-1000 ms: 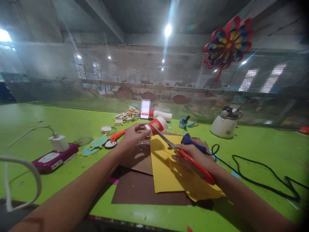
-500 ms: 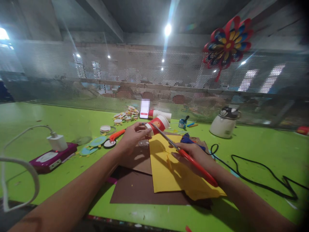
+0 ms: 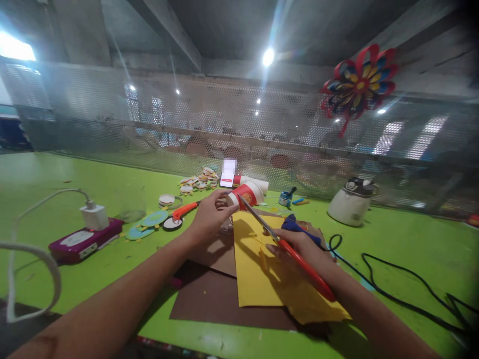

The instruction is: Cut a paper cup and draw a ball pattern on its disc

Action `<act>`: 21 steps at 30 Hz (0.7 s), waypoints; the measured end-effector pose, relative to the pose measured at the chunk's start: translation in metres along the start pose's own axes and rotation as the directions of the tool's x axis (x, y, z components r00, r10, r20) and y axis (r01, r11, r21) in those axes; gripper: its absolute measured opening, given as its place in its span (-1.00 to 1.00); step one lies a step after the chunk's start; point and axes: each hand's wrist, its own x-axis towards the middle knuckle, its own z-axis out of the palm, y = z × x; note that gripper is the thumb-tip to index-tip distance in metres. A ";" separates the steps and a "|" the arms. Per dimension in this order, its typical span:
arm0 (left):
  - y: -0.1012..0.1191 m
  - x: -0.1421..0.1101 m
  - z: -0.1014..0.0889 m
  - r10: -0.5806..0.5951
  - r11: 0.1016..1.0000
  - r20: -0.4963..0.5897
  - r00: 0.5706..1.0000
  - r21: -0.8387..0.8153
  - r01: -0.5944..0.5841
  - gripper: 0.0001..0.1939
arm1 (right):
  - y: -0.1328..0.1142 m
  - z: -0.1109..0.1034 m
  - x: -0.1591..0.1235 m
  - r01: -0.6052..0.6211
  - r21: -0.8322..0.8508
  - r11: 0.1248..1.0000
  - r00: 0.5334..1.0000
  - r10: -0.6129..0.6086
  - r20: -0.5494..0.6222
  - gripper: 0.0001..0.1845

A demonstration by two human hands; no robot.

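My left hand [image 3: 211, 214] is closed round the near end of a red and white paper cup [image 3: 251, 195], which lies tilted sideways above the table. In my right hand [image 3: 295, 249] are red-handled scissors [image 3: 305, 267]. Their blades reach up to the cup's near rim; whether they have paper between them I cannot tell. Below both hands lie a yellow sheet [image 3: 254, 284] and brown sheets [image 3: 209, 299], with small yellow scraps on the yellow one. Just beyond my right hand rests a blue tool with a black cord [image 3: 299, 229], partly hidden.
To the left are a purple power strip [image 3: 86, 239] with a white charger, blue paper discs [image 3: 155, 218] and an orange-handled cutter [image 3: 185, 209]. Further back stand a phone [image 3: 227, 174], another paper cup [image 3: 258, 184], a blue paint jar [image 3: 285, 198] and a white kettle [image 3: 350, 204].
The view has shifted slightly, so the scene sits a little lower and further right. Both hands keep their hold on the cup and scissors, and the cup has turned slightly.
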 end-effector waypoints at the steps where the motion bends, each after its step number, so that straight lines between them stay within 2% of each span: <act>1: 0.000 0.000 0.001 0.007 1.000 -0.003 1.000 0.008 -0.007 -0.58 | 0.000 -0.001 0.000 0.000 -0.002 1.000 1.000 0.000 -0.002 -0.74; 6: 0.001 -0.003 0.002 -0.021 1.000 0.025 0.999 0.001 0.021 -0.62 | 0.000 -0.001 -0.001 0.003 0.012 1.000 1.000 -0.003 0.013 -0.77; 15: 0.008 -0.003 -0.002 -0.083 0.987 0.094 0.992 -0.128 0.095 -0.62 | -0.002 -0.001 0.001 0.028 0.074 0.997 0.999 -0.029 0.020 -0.64; 21: 0.009 -0.002 -0.003 -0.145 0.963 0.110 0.983 -0.213 0.166 -0.54 | 0.003 0.002 0.003 0.020 0.101 0.995 1.000 -0.018 -0.016 -0.74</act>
